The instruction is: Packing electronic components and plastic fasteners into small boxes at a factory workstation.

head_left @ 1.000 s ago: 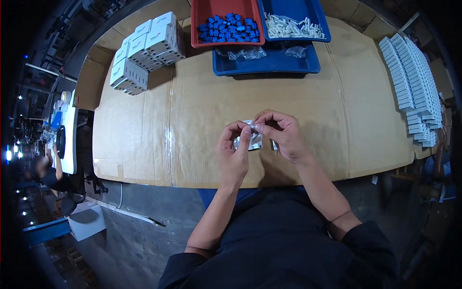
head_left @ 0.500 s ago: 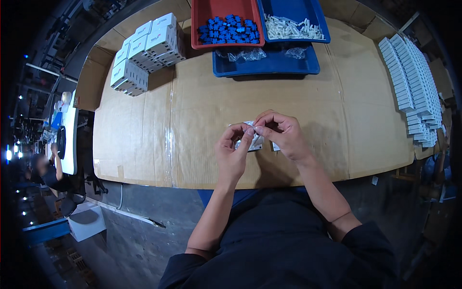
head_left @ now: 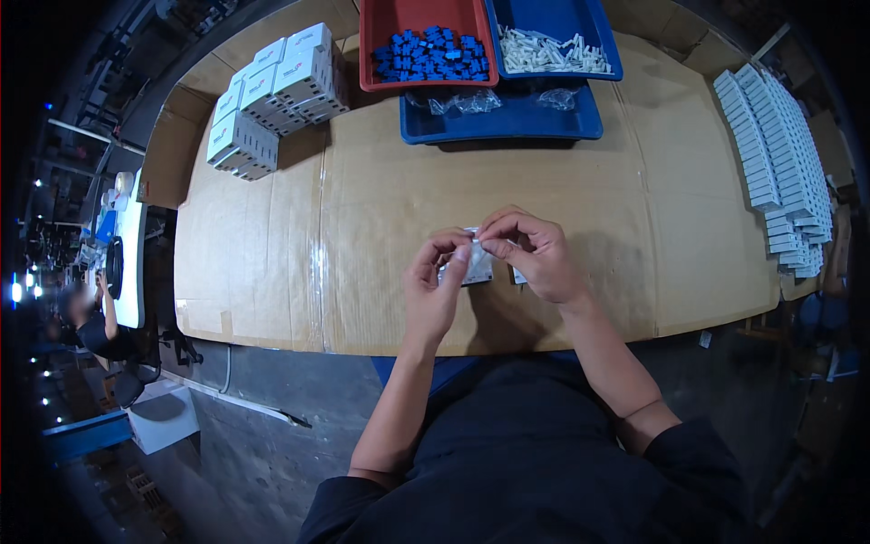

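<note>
Above the cardboard-covered table, my left hand and my right hand meet, fingertips pinched close together. Whatever small pale thing lies between the fingertips is too small to make out. Just beneath them is a white, flat-looking item, partly covered by my left fingers. A second white piece shows only as a sliver beside my right hand.
At the back, a red bin holds blue plastic parts, and a blue bin holds white ones. Another blue tray with clear plastic sits before them. White boxes are stacked left, more white boxes right. A person sits far left.
My left hand has shifted slightly left, and its thumb has drawn back a little from the right fingertips. More of the white item below now shows.
</note>
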The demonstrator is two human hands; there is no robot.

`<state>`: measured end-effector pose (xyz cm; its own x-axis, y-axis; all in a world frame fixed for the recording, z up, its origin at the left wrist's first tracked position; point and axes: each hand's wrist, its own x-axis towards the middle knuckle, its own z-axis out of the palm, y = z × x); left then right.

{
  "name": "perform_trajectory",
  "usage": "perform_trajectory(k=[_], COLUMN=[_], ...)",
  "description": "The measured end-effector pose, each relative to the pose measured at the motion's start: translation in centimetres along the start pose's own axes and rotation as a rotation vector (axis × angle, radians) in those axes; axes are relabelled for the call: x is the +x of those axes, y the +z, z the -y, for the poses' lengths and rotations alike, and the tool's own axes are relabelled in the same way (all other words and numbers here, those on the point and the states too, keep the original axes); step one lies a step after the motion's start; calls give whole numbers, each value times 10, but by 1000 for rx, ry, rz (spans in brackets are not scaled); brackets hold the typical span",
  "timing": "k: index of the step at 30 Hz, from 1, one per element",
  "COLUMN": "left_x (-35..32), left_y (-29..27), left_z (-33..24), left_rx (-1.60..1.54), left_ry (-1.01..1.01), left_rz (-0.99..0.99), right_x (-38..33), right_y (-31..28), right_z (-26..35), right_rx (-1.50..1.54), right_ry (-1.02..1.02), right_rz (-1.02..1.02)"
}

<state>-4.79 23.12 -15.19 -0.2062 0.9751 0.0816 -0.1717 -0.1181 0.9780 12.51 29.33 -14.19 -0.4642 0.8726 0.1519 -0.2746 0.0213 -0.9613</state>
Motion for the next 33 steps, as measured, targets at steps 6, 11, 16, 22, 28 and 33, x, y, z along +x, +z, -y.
perform_trajectory(k=[6,11,16,22,28,33], left_x=[-3,-2,0,-1,-3,-4], left_y=[-17,-12,-9,-9,-11,-7], left_z=[-8,-8,-12,-13,-11,-18], left_rx=[-434,-486,-405,-28,94,-43], left_ry=[-589,-522,-442,-276,-244,-231], left_rz=[8,-94,-89,-64,-18,4], right_x=[-4,-6,-6,-4,-7,-8], right_y=[2,-12,-20,-13,-7,-2], right_z=[6,4,7,7,5,9], right_rx=[-74,-88,-9,-20,10,42], right_ry=[-64,-38,52,179,284,286], right_rz=[18,74,64,26,53,182])
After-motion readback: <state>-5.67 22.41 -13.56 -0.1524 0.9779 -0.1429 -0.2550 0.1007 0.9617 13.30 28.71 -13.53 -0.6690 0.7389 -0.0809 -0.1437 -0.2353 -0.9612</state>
